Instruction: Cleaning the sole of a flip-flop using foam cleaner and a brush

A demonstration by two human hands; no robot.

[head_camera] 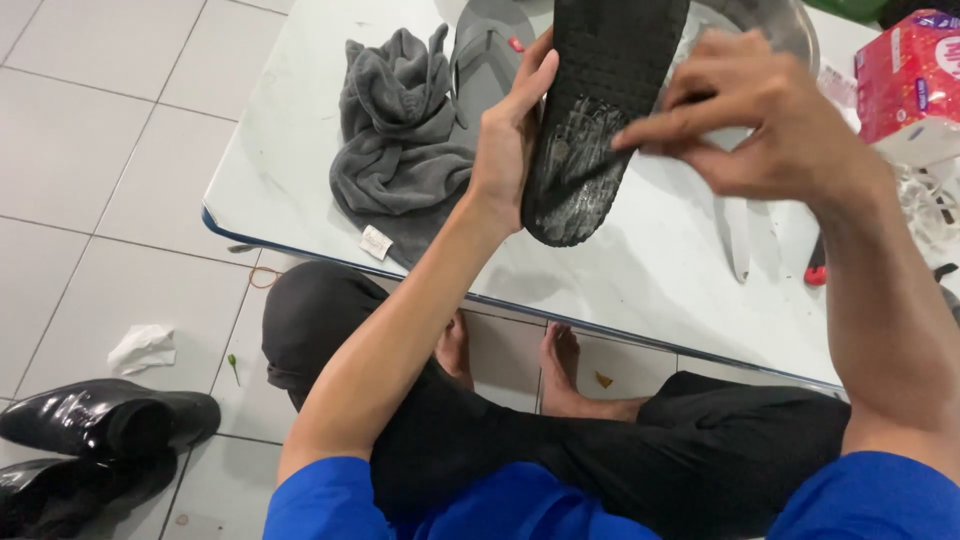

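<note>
Sandal (600, 110), black, sole side up, held above the white table (290, 130) in my view from the head camera; its heel end points toward me and its toe end runs out of the top of the frame. Grey, wet-looking smears cover the heel part of the tread. My left hand (510, 130) clasps the sandal's left edge, thumb along the rim and the fingers wrapped behind it, mostly hidden. My right hand (770, 110) hovers over the right edge, its fingers pressed close together with the tips touching the smeared tread; whether they pinch anything I cannot tell. Left of the sandal, a crumpled grey towel (395, 140) lies on the table, with a second sandal (485, 55), grey, partly beneath it. Behind the right hand sits a metal bowl (780, 25); a pink packet (910, 80) stands at the far right. On the tiled floor at lower left rest black shoes (100, 420) and a crumpled tissue (142, 348).
</note>
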